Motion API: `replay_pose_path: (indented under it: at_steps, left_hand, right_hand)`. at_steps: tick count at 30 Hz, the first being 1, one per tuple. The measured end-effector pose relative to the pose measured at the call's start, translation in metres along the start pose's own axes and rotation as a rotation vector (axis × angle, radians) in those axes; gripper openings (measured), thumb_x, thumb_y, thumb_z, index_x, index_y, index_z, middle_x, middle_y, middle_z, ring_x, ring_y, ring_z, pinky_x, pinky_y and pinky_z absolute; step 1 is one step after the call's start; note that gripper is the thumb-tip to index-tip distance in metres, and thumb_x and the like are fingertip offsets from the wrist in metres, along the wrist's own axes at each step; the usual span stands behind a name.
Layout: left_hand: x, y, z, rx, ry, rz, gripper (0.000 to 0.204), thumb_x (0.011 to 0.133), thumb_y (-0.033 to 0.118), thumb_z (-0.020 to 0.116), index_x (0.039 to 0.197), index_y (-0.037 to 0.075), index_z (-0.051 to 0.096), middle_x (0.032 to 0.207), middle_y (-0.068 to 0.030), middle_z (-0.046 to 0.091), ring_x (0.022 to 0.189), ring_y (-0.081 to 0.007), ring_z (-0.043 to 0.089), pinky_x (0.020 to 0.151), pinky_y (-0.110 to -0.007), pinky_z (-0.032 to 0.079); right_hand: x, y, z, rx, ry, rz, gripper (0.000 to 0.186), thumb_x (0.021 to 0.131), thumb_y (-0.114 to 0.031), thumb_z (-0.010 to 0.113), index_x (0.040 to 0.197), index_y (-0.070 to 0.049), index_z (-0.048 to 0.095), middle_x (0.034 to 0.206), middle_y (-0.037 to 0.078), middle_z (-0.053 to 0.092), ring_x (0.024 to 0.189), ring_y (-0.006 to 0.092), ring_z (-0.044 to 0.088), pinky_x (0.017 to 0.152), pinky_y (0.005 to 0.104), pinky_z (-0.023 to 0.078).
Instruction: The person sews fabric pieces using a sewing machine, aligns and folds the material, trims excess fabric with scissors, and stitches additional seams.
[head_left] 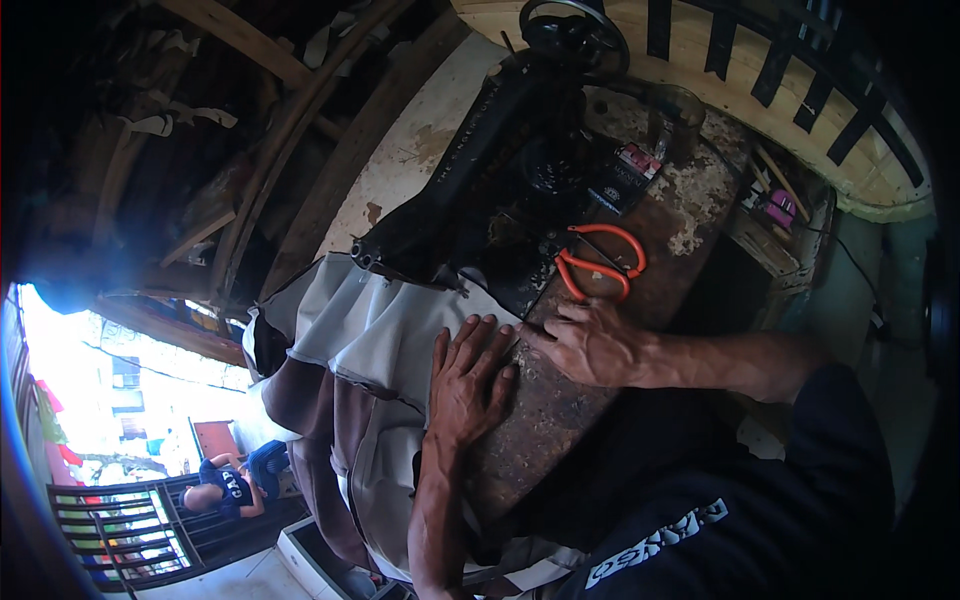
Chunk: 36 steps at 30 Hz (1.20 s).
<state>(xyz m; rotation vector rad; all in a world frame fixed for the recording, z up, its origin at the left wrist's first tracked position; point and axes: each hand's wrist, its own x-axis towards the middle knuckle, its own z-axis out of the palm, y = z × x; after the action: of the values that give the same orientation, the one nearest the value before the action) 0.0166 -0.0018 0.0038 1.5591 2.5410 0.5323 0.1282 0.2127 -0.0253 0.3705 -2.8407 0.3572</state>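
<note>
The table (560,420) is a worn wooden top with a rusty-brown, flaking surface; it carries everything listed below. The view is tilted, so the table runs diagonally across the picture.

On it stands a black sewing machine (480,190), taken here as the landmark. Its handwheel is at the far end, toward the top of the picture, and its needle end is nearest the person.

A cream-and-brown fabric (370,340) lies under the needle end of the sewing machine and spreads from there across the table edge, hanging off on the person's left side. The cream panel is uppermost, with brown folds beneath and beside it.

The left hand (468,385) lies flat on the fabric just in front of the sewing machine's needle end, palm down, fingers spread and straight, gripping nothing.

The right hand (590,343) rests on the bare table just right of the fabric edge, beside the left hand; its fingers are loosely extended toward the fabric, fingertips at or near its edge. Whether it pinches the cloth cannot be told.

Orange-handled scissors (600,262) lie on the table on the right side of the sewing machine's base, just beyond the right hand, untouched.

A small dark packet (625,175) lies further along the same side of the sewing machine.
</note>
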Motion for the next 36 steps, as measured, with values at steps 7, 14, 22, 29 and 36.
replay_pose_path:
  at_steps: [7,14,22,29,36]
  left_hand:
    - [0.005,-0.018,-0.005,0.017,-0.009,-0.01,0.053,0.093,0.023,0.068,0.144,0.013,0.061,0.151,-0.0146,0.054,0.147,-0.035,0.044,0.122,-0.061,0.026]
    - [0.007,-0.029,-0.005,0.001,0.005,0.002,0.053,0.092,0.023,0.068,0.145,0.014,0.06,0.152,-0.0148,0.052,0.147,-0.0364,0.043,0.122,-0.061,0.026]
    - [0.013,-0.032,-0.009,-0.007,0.007,-0.014,0.054,0.092,0.023,0.068,0.144,0.014,0.06,0.148,-0.0183,0.053,0.146,-0.0378,0.044,0.121,-0.062,0.027]
    - [0.014,-0.044,-0.005,-0.054,0.059,-0.002,0.049,0.094,0.025,0.066,0.142,0.011,0.062,0.145,-0.0204,0.055,0.144,-0.0395,0.047,0.12,-0.063,0.028]
    - [0.017,-0.053,-0.006,-0.149,0.104,-0.023,0.043,0.096,0.023,0.064,0.137,0.009,0.065,0.146,-0.0202,0.056,0.144,-0.0378,0.047,0.121,-0.062,0.028]
  right_hand:
    - [0.015,0.0,0.006,0.064,0.01,0.055,0.054,0.09,-0.025,0.069,0.142,-0.012,0.064,0.078,0.006,0.07,0.077,0.0272,0.072,0.06,0.0451,0.054]
    - [0.022,-0.003,0.001,0.051,-0.056,0.117,0.049,0.09,-0.024,0.069,0.138,-0.013,0.067,0.076,0.009,0.073,0.072,0.0263,0.074,0.056,0.0434,0.054]
    - [0.033,0.003,0.008,0.115,0.08,0.101,0.05,0.085,-0.023,0.071,0.133,-0.011,0.069,0.07,0.008,0.071,0.063,0.0245,0.072,0.054,0.042,0.055]
    - [0.041,0.003,0.005,0.048,0.043,0.094,0.048,0.084,-0.021,0.07,0.131,-0.01,0.07,0.064,0.009,0.069,0.059,0.0247,0.072,0.056,0.043,0.055]
    - [0.053,0.018,0.009,0.057,0.047,0.043,0.043,0.087,-0.02,0.068,0.129,-0.013,0.072,0.061,0.012,0.067,0.056,0.027,0.071,0.055,0.0449,0.055]
